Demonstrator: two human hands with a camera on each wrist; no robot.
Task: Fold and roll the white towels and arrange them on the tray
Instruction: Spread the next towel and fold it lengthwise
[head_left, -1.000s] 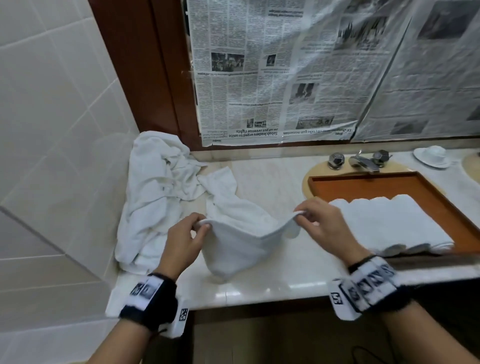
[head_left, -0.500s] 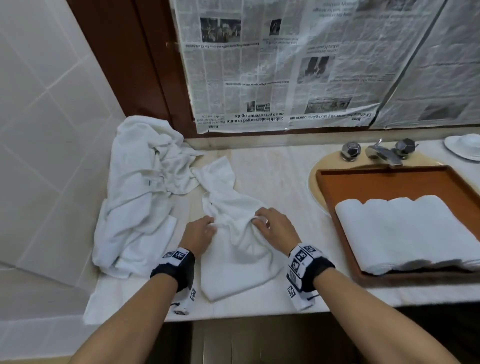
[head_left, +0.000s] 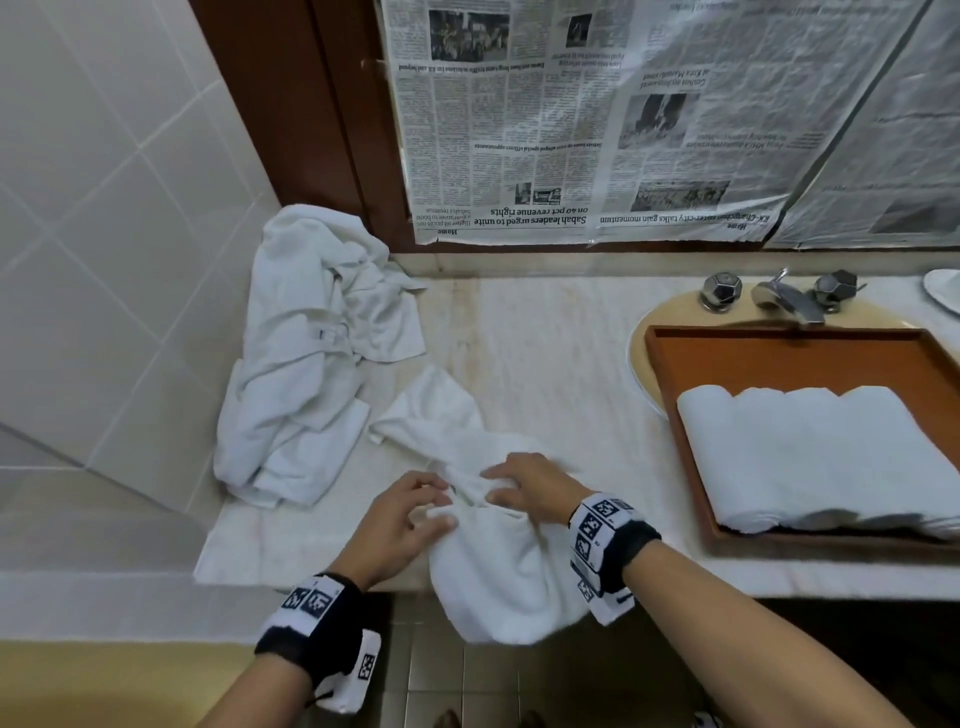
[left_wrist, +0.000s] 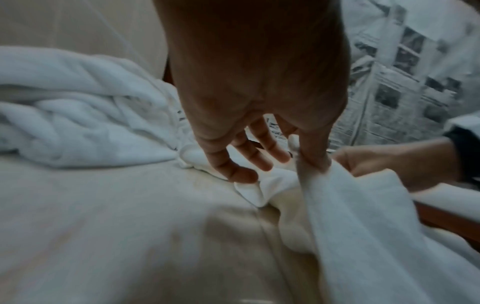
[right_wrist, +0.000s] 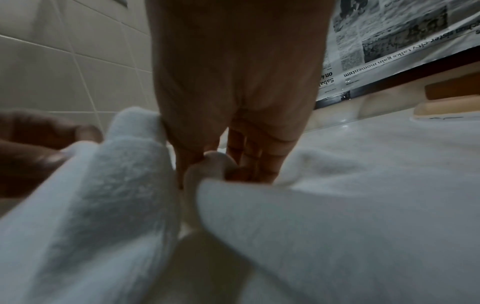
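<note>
Head view: from above, facing forward and down over the table (head_left: 545, 364); wide angle; takes in both forearms, the tray (head_left: 779, 353) at right, the tiled wall at left, the newspaper sheets (head_left: 571, 130) behind.
Left wrist view: low, very close, along the back of the left hand (left_wrist: 254, 86) toward its fingers; faces the crumpled towel heap (left_wrist: 85, 115) and the newspaper.
Right wrist view: low, very close, along the right hand (right_wrist: 233, 78); tiled wall at left, newspaper upper right.
Shared: the held towel (head_left: 498, 561) shows in all three; each wrist view catches the other hand at its edge.
</note>
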